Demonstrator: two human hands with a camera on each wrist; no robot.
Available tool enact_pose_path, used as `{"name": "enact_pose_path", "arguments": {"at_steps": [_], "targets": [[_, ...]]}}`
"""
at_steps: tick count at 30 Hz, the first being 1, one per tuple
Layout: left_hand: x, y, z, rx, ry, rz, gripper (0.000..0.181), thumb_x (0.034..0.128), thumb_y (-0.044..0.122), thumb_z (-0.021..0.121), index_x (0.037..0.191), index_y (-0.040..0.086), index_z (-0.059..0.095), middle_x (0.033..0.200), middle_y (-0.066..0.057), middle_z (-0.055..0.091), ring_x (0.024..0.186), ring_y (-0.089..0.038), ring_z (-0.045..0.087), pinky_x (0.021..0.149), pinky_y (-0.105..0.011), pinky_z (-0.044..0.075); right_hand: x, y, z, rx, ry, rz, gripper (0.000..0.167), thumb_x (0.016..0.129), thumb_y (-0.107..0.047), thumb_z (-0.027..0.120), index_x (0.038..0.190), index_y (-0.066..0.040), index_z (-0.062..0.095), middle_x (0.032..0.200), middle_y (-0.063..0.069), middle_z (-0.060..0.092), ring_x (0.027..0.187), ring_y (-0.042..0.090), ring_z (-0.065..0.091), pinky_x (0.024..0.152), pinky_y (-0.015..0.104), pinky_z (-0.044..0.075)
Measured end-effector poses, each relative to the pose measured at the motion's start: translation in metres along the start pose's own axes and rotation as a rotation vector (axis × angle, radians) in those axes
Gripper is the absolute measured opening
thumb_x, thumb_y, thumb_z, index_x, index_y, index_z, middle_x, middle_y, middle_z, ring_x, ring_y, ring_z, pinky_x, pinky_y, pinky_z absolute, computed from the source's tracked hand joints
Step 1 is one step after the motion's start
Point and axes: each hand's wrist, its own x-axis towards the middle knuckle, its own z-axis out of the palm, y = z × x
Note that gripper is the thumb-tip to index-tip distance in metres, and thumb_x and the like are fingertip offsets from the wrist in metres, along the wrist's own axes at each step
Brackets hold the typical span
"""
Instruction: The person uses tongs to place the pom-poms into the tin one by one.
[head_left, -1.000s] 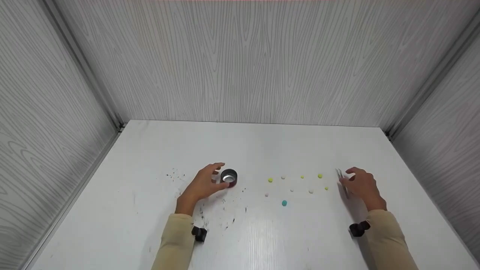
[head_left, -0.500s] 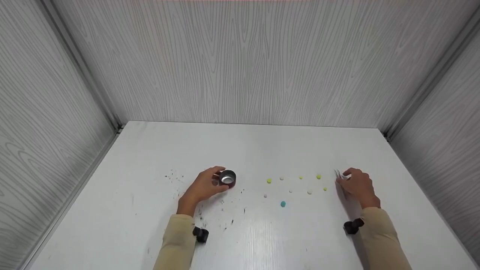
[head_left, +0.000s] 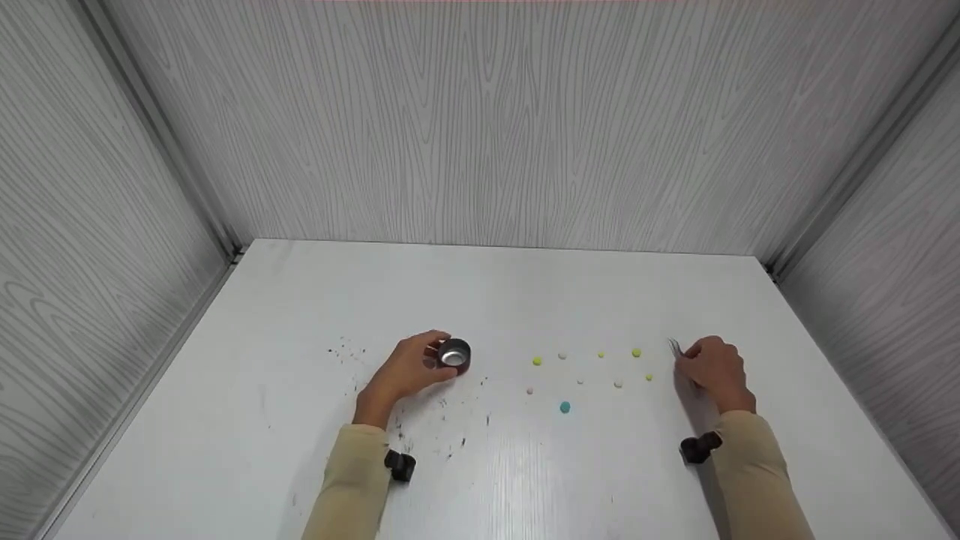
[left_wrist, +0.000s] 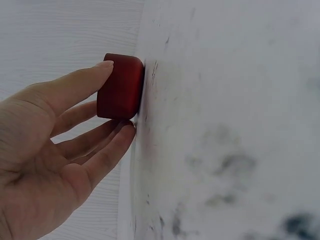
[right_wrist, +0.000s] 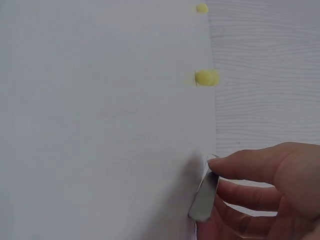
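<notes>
My left hand (head_left: pixel 409 367) holds a small round metal cup (left_wrist: pixel 120 87) at the left of centre in the head view. The cup is dark red outside and silvery inside, and stands upright on the table. My thumb presses its near side while the fingers curve around behind it. Over on the right, my right hand (head_left: pixel 716 373) pinches a pair of metal tweezers (right_wrist: pixel 204 200) between thumb and fingers. The tweezers' thin tips (head_left: pixel 674 346) point away from me, and the hand hides much of their length in the head view.
Several small balls lie between the hands: yellow ones such as this ball (head_left: pixel 636 352), pale ones, and a larger teal ball (head_left: pixel 565 407). Dark marks (head_left: pixel 401 431) spot the white table (head_left: pixel 495 292) near the left arm. Wood-grain panels (head_left: pixel 487 120) enclose the back and sides.
My left fingers have closed in around the cup. My right hand has shifted slightly left and its fingers have come together on the tweezers.
</notes>
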Motion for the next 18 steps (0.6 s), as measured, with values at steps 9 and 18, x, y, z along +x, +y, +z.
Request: {"name": "enact_pose_path", "arguments": {"at_steps": [9, 18], "targets": [[0.001, 0.002, 0.003, 0.010, 0.025, -0.013, 0.059, 0.0896, 0.015, 0.081, 0.143, 0.007, 0.058, 0.130, -0.015, 0.068, 0.121, -0.031, 0.066, 0.106, -0.049, 0.053, -0.003, -0.004, -0.008, 0.032, -0.038, 0.011, 0.034, 0.094, -0.017, 0.058, 0.113, 0.010, 0.069, 0.097, 0.023, 0.073, 0.074, 0.023, 0.065, 0.058, 0.031, 0.050], [0.000, 0.003, 0.002, -0.004, 0.048, -0.014, 0.052, 0.0891, 0.012, 0.081, 0.138, 0.007, 0.063, 0.130, -0.016, 0.068, 0.121, -0.034, 0.066, 0.106, -0.050, 0.053, -0.007, -0.024, -0.017, 0.160, -0.056, -0.070, 0.030, 0.103, -0.015, 0.057, 0.119, 0.009, 0.063, 0.109, 0.027, 0.069, 0.079, 0.018, 0.071, 0.067, 0.025, 0.053]]}}
